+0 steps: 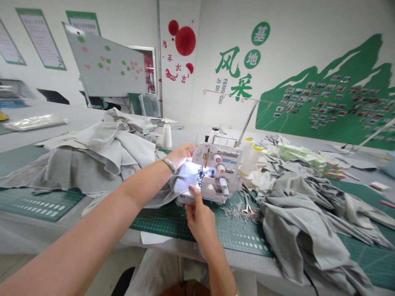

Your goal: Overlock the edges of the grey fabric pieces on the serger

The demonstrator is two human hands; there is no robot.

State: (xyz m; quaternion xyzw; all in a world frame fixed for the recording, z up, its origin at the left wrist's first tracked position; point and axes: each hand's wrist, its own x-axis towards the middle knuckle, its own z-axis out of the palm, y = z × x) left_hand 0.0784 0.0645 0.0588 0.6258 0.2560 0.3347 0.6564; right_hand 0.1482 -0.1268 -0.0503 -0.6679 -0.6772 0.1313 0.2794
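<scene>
A white overlock sewing machine (219, 164) stands on a green cutting mat, its lamp lit over the needle area. A grey fabric piece (184, 176) lies on its bed, with one edge by the presser foot (201, 176). My left hand (185, 153) reaches to the machine's upper left side, above the fabric. Its fingers are curled and their tips are partly hidden. In front of the bed, my right hand (200, 216) pinches the near edge of the fabric, index finger on top and thumb lower.
Grey and white cloth (101, 144) is heaped on the left, more grey cloth (296, 218) on the right. Scissors (249, 209) lie among lint beside the machine. Thread cones (251, 159) stand behind it, another cone (167, 135) to its left. A thread stand (247, 123) rises above.
</scene>
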